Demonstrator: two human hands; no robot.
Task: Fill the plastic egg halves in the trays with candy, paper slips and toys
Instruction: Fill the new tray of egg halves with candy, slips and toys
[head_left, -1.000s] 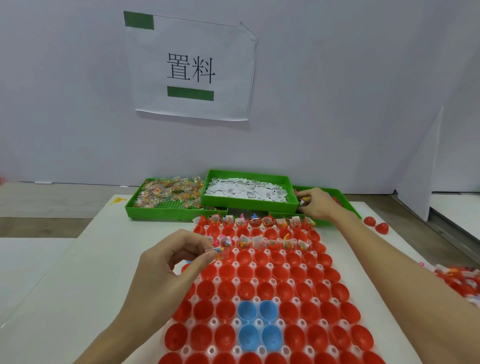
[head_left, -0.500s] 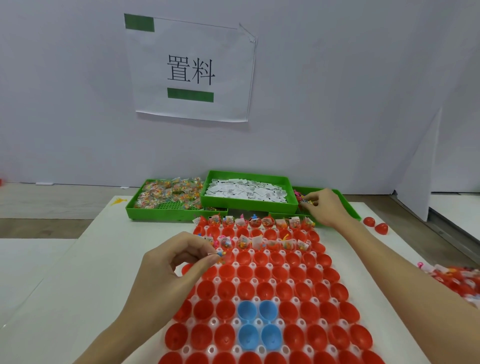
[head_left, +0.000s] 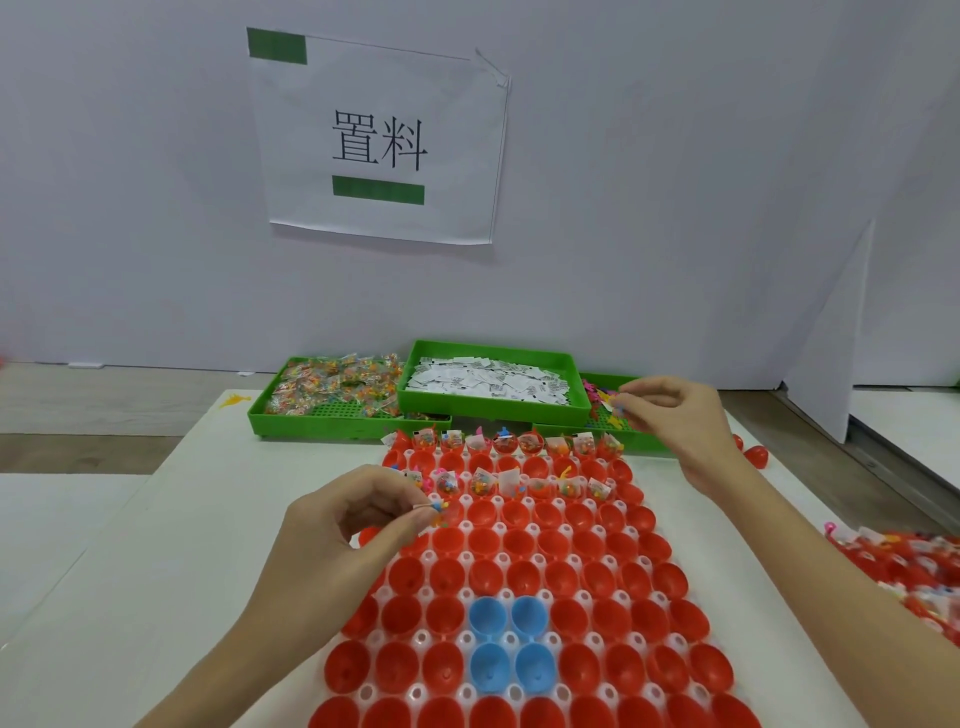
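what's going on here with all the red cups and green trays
A person is filling plastic egg halves set in a white tray. The left hand pinches a small colourful toy over the left end of the third row. The right hand picks at the toy bin at the back right. Bins of candy and paper slips sit beside it. Two far rows already hold fillings; the nearer halves look empty.

Red egg halves (head_left: 561, 577), four blue ones (head_left: 509, 642), green bins (head_left: 493, 410), white table (head_left: 156, 571).

glossy plastic egg halves (head_left: 550, 582) — matt green plastic trays (head_left: 493, 405), paper slips (head_left: 483, 379)
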